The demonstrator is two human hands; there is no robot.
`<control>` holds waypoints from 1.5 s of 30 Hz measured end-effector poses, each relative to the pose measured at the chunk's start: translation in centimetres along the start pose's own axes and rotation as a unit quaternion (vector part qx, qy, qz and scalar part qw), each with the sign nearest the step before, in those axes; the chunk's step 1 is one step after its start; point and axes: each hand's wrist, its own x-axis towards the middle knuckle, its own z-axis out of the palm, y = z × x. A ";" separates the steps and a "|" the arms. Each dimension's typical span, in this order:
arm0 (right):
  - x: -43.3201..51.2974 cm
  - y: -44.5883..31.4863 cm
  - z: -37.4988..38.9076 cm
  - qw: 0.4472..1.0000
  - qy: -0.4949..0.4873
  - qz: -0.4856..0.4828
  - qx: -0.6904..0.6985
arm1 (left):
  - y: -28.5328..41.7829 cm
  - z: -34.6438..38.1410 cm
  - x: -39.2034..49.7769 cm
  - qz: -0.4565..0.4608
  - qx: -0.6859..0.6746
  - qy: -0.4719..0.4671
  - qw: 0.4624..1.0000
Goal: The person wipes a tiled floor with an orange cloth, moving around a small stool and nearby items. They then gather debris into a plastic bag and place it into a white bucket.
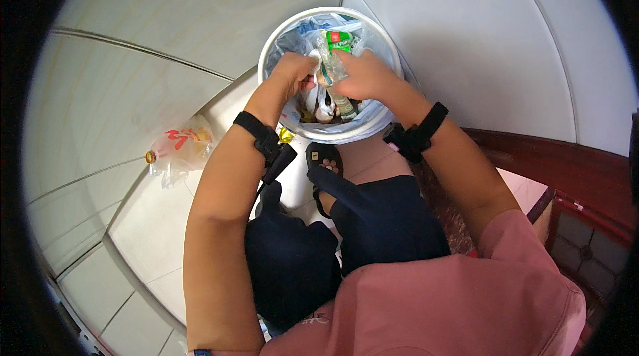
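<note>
A round waste bin [263, 59] with a white rim stands in front of me, lined with a pale plastic bag [375, 119]. Both my hands reach in over its opening. My left hand [295, 72] pinches a piece of white plastic or tissue [315, 58]. The fingers of my right hand [367, 75] are closed on a crumpled clear plastic wrapper [329, 62]. Beyond them lies a green packet with a red patch [339, 40]. A knotted white plastic bag [325, 109] and a beige printed wrapper [344, 106] lie below my hands in the bin.
Tiled walls [174, 1] meet in a corner behind the bin. To the left, a clear plastic bag with red print [182, 142] holds a bottle [151, 157] on the floor. A yellow wrapper [285, 135] lies by the bin's foot. Dark red wooden furniture [559, 161] stands right.
</note>
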 end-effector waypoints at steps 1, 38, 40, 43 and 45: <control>-0.1 -0.1 0.3 0.999 0.023 0.007 0.022 | 0.2 0.0 -0.1 0.012 -0.003 -0.009 1.000; 3.0 0.6 1.1 0.978 0.014 -0.007 -0.209 | -1.2 -4.2 -4.2 0.267 0.514 0.175 0.796; 2.0 -0.5 0.5 0.975 0.010 -0.024 -0.220 | -1.2 -3.8 -4.9 0.358 0.458 0.234 0.780; 0.5 -1.4 1.2 0.970 -0.013 -0.111 -0.215 | -0.8 -2.6 -5.6 0.260 0.542 0.106 0.792; 0.3 -1.2 2.7 0.969 -0.050 -0.109 -0.214 | -1.1 -1.8 -5.8 0.202 0.602 0.000 0.772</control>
